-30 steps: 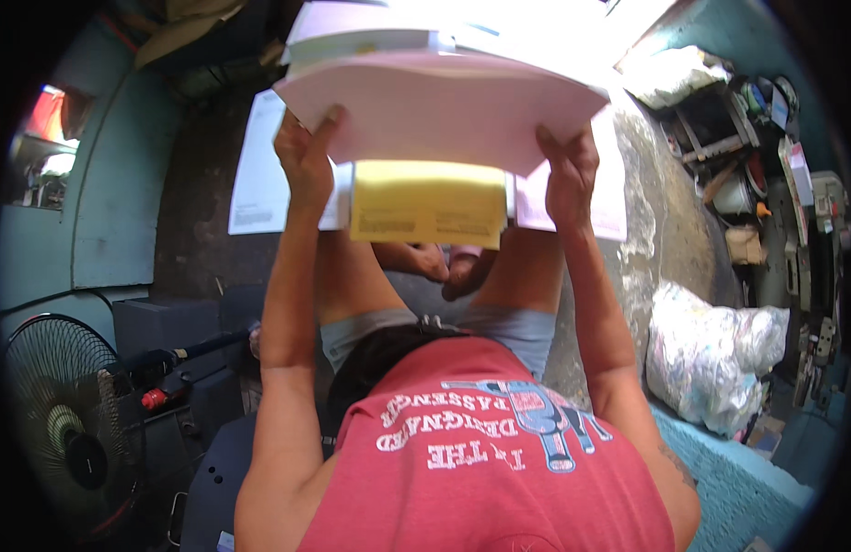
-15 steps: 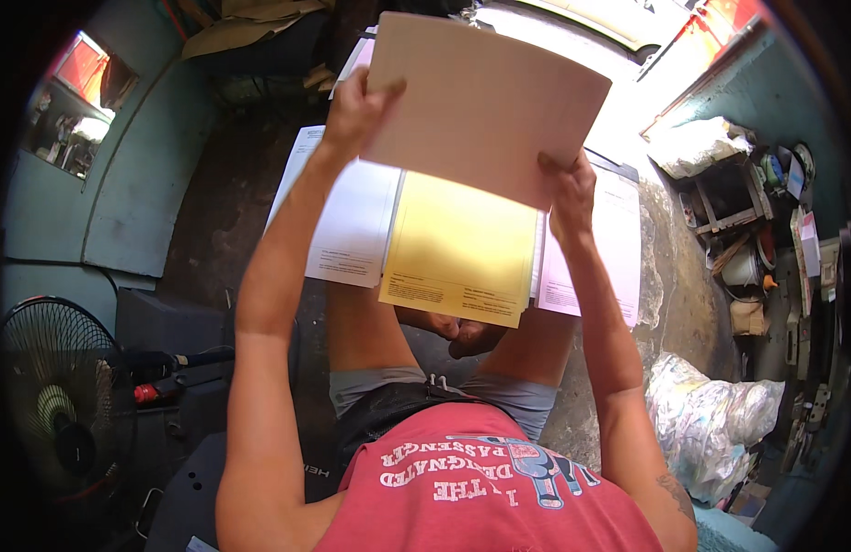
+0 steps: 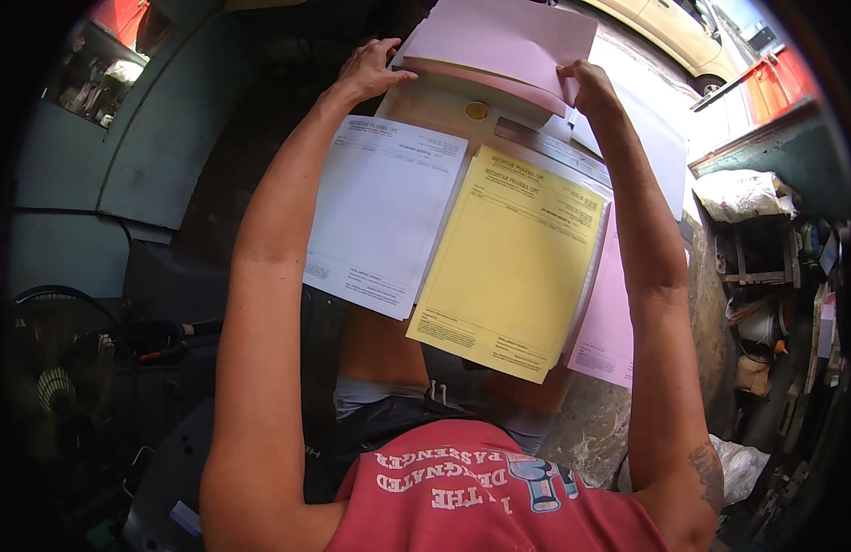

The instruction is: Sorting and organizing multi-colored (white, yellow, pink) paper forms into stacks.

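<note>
At the far side of the work surface [image 3: 434, 103] lies a stack of pink sheets [image 3: 499, 37], its near edge curled up. My right hand [image 3: 591, 87] pinches the right corner of these sheets. By the stack's left edge is my left hand [image 3: 365, 72], its fingers apart and the thumb stretched along the near edge. Nearer to me lie white printed forms [image 3: 384, 221] on the left and a pile of yellow printed forms [image 3: 508, 267] in the middle. Pink printed forms [image 3: 605, 327] show on the right, partly hidden by my right forearm.
More white paper [image 3: 642, 147] lies beyond my right forearm. A round yellow spot [image 3: 477, 111] shows on the surface. A fan [image 3: 62, 386] stands at the left. Cluttered shelves [image 3: 757, 248] line the right wall, and a car [image 3: 674, 32] is outside.
The raised pinkish stack has gone down to the far side of the surface. My left hand has loosened its grip and spread its fingers. The view has shifted, showing more of the forms.
</note>
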`<act>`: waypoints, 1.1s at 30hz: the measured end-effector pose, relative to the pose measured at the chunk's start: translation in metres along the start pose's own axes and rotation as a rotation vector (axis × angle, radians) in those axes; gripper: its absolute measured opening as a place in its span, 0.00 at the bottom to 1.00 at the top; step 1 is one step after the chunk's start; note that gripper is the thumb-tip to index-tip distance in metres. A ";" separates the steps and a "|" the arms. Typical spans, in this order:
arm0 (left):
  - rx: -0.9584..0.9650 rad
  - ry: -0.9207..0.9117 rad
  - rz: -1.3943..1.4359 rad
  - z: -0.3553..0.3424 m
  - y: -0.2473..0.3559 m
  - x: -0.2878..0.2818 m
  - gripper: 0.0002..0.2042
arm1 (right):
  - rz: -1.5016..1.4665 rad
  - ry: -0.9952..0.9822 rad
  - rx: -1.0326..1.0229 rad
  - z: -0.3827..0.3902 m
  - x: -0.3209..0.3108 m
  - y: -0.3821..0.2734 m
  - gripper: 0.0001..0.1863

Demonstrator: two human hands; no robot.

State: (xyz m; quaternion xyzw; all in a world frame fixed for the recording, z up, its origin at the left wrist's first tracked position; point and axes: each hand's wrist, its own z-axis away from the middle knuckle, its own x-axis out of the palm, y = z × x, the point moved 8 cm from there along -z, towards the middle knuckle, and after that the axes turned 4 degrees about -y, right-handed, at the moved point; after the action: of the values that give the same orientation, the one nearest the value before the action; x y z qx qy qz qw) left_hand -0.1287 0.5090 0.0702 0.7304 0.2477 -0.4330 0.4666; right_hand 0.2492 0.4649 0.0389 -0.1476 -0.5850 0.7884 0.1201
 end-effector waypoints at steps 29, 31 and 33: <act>0.046 0.083 -0.133 -0.022 -0.017 0.015 0.16 | 0.232 -0.057 -0.079 0.003 0.013 0.003 0.19; 0.026 0.057 -0.153 -0.021 -0.015 0.015 0.16 | 0.257 -0.075 -0.136 0.002 0.005 0.000 0.21; 0.027 0.057 -0.162 -0.019 -0.008 0.012 0.16 | 0.287 -0.095 -0.192 0.005 -0.005 -0.004 0.23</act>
State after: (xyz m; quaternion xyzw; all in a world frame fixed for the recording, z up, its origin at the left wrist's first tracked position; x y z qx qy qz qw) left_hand -0.1217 0.5290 0.0599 0.7262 0.3132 -0.4518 0.4128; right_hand 0.2522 0.4596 0.0448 -0.2030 -0.6354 0.7442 -0.0357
